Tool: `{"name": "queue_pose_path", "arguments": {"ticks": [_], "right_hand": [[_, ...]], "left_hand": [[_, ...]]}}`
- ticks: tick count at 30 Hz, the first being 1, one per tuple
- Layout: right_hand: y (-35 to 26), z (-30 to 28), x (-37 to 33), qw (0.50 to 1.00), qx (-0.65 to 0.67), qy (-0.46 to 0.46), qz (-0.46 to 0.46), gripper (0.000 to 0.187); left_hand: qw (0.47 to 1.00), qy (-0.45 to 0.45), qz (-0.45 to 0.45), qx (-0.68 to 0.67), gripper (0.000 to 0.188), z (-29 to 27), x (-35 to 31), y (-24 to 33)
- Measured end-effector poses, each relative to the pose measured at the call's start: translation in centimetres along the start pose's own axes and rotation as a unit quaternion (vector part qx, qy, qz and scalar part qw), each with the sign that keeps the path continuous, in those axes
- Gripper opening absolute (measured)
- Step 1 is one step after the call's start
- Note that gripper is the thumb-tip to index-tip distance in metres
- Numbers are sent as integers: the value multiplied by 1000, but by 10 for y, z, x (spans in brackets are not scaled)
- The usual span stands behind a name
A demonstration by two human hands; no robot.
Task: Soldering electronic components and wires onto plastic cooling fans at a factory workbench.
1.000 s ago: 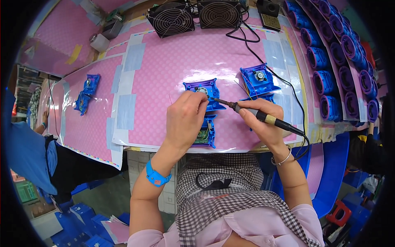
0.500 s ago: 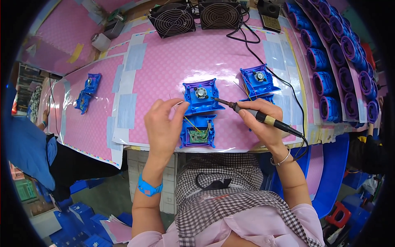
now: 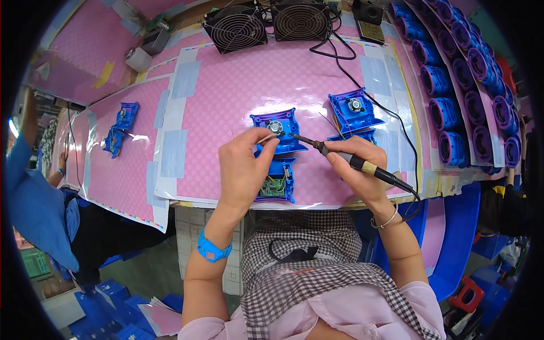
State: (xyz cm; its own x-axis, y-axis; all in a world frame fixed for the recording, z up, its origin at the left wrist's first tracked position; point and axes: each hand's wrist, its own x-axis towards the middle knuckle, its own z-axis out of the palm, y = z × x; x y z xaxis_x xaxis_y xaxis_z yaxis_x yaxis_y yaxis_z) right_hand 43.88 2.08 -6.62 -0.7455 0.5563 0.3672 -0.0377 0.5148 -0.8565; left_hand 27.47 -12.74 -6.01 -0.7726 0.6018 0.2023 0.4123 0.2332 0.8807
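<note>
The blue moulded-plastic housing with a small round motor [image 3: 277,131] lies on the pink worktop [image 3: 226,85]; light, rigid, its thin wires fragile; grip by the plastic edges. Left hand [image 3: 243,170] fingers pinch a thin solder strand [image 3: 266,137]; right hand [image 3: 354,167] fingers clamp the black-handled soldering iron [image 3: 351,160].

Glossy pink mat [image 3: 238,96], blue plastic housing [image 3: 286,130]

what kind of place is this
Probably a small electronics assembly bench in a workshop: a soldering iron in the right hand, blue plastic housings with a circuit board, rows of matching parts.
</note>
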Motion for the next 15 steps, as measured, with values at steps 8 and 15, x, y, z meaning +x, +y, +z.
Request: {"name": "queue_pose_path", "arguments": {"ticks": [8,15], "right_hand": [[0,3,-3,1000,4,8,-18,18],[2,3,-3,1000,5,3,-13,17]], "left_hand": [[980,-95,76,155,12,-2,-3,1],[984,-98,66,134,11,1,-2,0]]}}
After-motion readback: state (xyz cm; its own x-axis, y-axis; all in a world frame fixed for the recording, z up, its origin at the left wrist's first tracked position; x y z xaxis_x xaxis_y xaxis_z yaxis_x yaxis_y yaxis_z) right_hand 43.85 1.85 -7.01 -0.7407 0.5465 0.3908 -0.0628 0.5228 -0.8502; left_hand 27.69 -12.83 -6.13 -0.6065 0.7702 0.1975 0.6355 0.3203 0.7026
